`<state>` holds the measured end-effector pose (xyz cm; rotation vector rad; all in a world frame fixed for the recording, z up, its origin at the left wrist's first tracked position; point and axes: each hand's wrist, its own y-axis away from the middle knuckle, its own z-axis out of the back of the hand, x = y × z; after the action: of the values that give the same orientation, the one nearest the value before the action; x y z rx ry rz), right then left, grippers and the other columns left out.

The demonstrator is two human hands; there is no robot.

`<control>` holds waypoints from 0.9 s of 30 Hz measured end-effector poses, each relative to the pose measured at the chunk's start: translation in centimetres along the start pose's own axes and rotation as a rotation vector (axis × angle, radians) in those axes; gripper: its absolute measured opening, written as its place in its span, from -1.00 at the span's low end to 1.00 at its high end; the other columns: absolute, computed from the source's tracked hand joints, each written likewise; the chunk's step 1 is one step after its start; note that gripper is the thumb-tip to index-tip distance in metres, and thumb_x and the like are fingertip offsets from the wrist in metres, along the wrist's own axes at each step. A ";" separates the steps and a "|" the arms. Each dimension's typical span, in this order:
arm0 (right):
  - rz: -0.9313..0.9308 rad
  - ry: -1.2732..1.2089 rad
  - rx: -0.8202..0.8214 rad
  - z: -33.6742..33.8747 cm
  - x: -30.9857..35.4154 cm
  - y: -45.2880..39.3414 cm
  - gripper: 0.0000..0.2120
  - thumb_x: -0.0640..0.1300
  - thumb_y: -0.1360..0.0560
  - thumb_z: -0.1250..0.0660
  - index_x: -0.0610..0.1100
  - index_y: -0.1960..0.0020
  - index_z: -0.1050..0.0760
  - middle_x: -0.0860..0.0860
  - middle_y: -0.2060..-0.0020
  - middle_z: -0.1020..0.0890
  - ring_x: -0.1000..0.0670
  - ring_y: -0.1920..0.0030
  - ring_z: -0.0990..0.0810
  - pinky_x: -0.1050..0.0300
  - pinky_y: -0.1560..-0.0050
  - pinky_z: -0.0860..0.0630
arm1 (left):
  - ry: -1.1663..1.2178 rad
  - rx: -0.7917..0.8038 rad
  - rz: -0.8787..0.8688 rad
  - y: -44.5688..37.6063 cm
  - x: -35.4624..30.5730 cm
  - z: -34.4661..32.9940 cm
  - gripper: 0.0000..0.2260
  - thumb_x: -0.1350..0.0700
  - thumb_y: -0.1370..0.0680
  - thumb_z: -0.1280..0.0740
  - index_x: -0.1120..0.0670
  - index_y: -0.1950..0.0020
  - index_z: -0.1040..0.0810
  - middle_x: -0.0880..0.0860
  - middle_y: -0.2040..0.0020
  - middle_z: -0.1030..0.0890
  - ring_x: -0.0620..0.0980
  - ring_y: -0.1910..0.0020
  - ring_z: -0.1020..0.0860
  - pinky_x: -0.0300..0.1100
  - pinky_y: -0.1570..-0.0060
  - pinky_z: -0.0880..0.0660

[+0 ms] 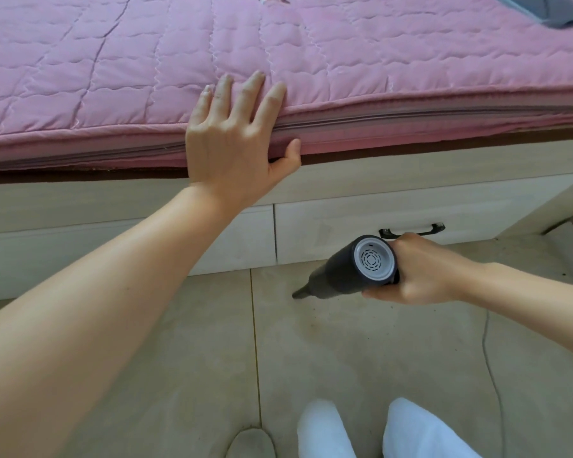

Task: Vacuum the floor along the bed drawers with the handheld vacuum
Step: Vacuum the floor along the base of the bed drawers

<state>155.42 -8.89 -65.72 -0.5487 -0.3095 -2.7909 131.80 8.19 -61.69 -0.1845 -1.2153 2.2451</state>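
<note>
The bed (278,61) edge takes the left hand (232,140), fingers flat on top, bracing. Below the drawers (344,223), specks still dot the floor (361,342), so vacuuming looks unfinished. The right hand (424,269) grasps the vacuum (351,269), nozzle at the floor.

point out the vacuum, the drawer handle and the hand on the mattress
vacuum (341,271): head view, on its dark barrel
drawer handle (420,230): head view, on the black bar
left hand (232,140): head view, on the back of the hand

Two hands (232,143), two drawers (411,223), one vacuum (354,269).
</note>
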 end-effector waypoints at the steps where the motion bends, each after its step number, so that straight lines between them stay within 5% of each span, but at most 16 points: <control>1: -0.005 -0.007 0.017 0.1 -0.1 0.2 -0.72 0.17 -0.35 -0.39 0.05 0.04 -0.49 0.14 0.26 -0.65 0.06 0.24 -0.59 0.14 0.21 -0.49 | 0.013 0.015 -0.017 -0.3 -0.6 -0.1 -0.49 -0.20 -0.56 -0.21 0.07 -0.38 -0.56 0.16 -0.33 -0.59 0.34 -0.29 -0.54 0.23 -0.25 -0.50; 11: -0.030 -0.114 0.146 1.3 -0.8 3.6 -0.79 0.12 -0.30 -0.44 0.23 0.21 -0.40 0.27 0.32 -0.58 0.23 0.26 -0.56 0.30 0.33 -0.44 | -0.020 -0.038 -0.059 -1.9 -5.7 -2.3 -0.47 -0.21 -0.52 -0.23 0.06 -0.36 -0.60 0.13 -0.32 -0.61 0.39 -0.23 -0.57 0.25 -0.20 -0.54; 21: -0.012 -0.077 0.232 1.5 -0.8 5.8 -0.74 0.14 -0.28 -0.43 0.01 0.21 -0.46 0.16 0.41 -0.54 0.14 0.35 -0.52 0.25 0.39 -0.40 | -0.041 -0.117 -0.042 -1.6 -5.6 -3.1 -0.48 -0.22 -0.51 -0.24 0.05 -0.33 -0.62 0.10 -0.29 -0.63 0.34 -0.22 -0.59 0.19 -0.19 -0.55; 27: -0.046 -0.128 0.153 0.7 -0.5 6.0 -0.78 0.11 -0.31 -0.45 0.21 0.27 -0.38 0.32 0.38 -0.54 0.26 0.30 -0.53 0.37 0.37 -0.34 | -0.057 -0.136 -0.040 -1.6 -5.5 -3.1 -0.49 -0.21 -0.51 -0.25 0.05 -0.32 -0.62 0.10 -0.27 -0.64 0.34 -0.21 -0.60 0.19 -0.18 -0.56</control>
<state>157.99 -14.27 -64.35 -0.6919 -0.5639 -2.7509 138.19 8.11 -63.04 -0.1480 -1.3909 2.1481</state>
